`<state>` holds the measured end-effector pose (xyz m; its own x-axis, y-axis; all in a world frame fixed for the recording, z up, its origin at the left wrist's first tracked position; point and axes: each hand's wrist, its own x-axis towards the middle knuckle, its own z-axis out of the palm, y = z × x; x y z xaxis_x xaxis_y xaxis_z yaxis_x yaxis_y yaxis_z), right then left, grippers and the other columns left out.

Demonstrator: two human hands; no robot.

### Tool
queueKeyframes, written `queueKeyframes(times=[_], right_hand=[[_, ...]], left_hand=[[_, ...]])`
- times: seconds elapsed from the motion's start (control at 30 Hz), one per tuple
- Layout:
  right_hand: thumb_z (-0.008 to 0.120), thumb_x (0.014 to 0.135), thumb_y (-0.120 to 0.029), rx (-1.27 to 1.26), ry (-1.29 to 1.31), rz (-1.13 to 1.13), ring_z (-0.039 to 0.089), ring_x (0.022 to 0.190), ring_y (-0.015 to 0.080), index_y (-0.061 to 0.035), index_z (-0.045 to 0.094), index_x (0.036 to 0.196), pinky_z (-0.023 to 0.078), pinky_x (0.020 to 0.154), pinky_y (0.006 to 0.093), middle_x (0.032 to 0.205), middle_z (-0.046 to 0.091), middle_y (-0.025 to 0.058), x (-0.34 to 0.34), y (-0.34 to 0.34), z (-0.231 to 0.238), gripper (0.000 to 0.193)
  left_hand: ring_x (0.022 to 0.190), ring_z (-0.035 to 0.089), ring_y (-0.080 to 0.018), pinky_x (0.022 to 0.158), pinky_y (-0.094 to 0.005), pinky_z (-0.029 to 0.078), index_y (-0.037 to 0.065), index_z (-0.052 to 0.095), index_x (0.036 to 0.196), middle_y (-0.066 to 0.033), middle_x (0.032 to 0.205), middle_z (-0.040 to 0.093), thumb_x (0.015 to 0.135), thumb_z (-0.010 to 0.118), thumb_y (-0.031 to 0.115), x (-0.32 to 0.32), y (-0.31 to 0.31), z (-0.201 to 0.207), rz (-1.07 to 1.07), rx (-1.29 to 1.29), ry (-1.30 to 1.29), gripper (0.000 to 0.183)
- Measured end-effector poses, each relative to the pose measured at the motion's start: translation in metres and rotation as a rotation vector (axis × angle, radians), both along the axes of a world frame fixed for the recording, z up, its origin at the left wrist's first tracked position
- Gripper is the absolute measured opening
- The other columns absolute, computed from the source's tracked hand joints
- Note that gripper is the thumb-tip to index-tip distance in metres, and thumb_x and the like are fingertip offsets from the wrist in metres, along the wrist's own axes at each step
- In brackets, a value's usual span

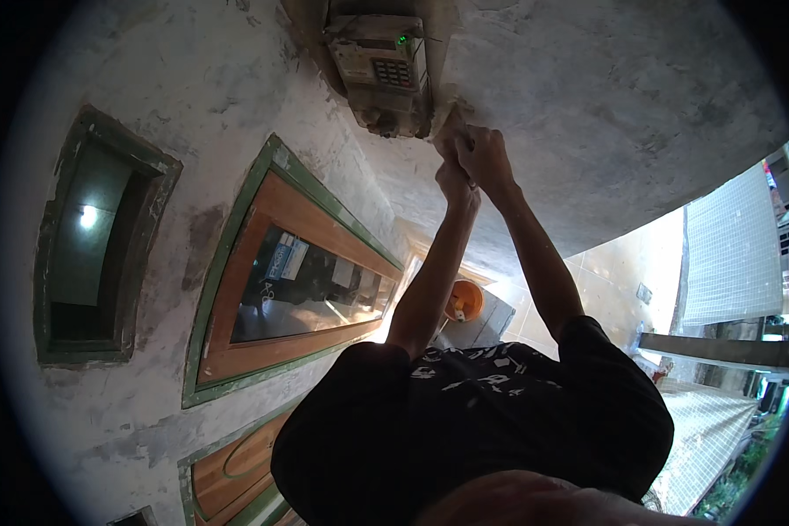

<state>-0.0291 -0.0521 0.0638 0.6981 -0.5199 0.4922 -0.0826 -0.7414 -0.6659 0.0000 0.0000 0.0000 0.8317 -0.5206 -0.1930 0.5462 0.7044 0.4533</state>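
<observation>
Both arms reach up to the grey plastered wall (579, 123), just to the right of an electricity meter (379, 70) with a keypad and a small green light. My left hand (456, 182) is closed, its fingers partly hidden. My right hand (486, 156) is closed too, right up against the left one and slightly above it. A brownish, blurred shape (448, 131) shows at the fingers, touching or close to the wall edge beside the meter. Whether it is a tool, a pad or part of a hand, I cannot tell.
An orange bucket (465, 300) with something yellow in it stands on a grey board (497, 317) below me. On the left are a green-and-brown framed window (237, 263) and a small green-framed opening (88, 245). White mesh sheeting (732, 250) hangs at the right.
</observation>
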Motion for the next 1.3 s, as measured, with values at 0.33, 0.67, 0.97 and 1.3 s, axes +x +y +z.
queueKeyframes(times=[0.33,0.67,0.97,1.3], right_hand=[[0.056,0.079,-0.015,0.011,0.072,0.018,0.061,0.068,0.0427,0.005,0.06,0.07,0.05,0.067,0.0483,0.07,0.059,0.0272,0.008,-0.001,0.023,0.022],[0.057,0.078,-0.013,-0.16,-0.016,0.184,0.061,0.067,0.0413,0.0038,0.063,0.073,0.051,0.064,0.0474,0.068,0.06,0.0252,0.027,0.002,0.028,0.019],[0.057,0.079,-0.016,-0.042,-0.013,-0.01,0.06,0.067,0.0423,0.0027,0.064,0.076,0.049,0.063,0.0472,0.068,0.06,0.025,0.028,0.021,0.025,0.02],[0.061,0.081,-0.02,0.247,0.004,0.051,0.057,0.048,0.0227,0.004,0.06,0.072,0.044,0.047,0.0389,0.056,0.057,0.017,-0.021,0.019,-0.06,0.026]], left_hand=[[0.035,0.037,-0.0046,0.032,-0.021,0.028,0.002,0.058,0.091,0.0016,0.055,0.048,0.094,0.045,0.048,0.007,-0.012,0.006,-0.039,-0.057,-0.012,0.048],[0.035,0.035,-0.0038,0.033,-0.0201,0.027,0.005,0.058,0.099,0.0038,0.052,0.044,0.095,0.041,0.048,0.018,-0.012,0.007,0.037,-0.069,0.104,0.047],[0.035,0.036,-0.0047,0.033,-0.0194,0.025,0.009,0.054,0.076,0.0035,0.048,0.04,0.094,0.043,0.049,0.023,0.016,0.014,-0.082,-0.006,-0.041,0.045],[0.033,0.035,-0.0055,0.03,-0.0227,0.024,0.008,0.051,0.067,0.0026,0.049,0.042,0.095,0.05,0.036,0.003,0.061,-0.036,-0.144,0.475,-0.368,0.039]])
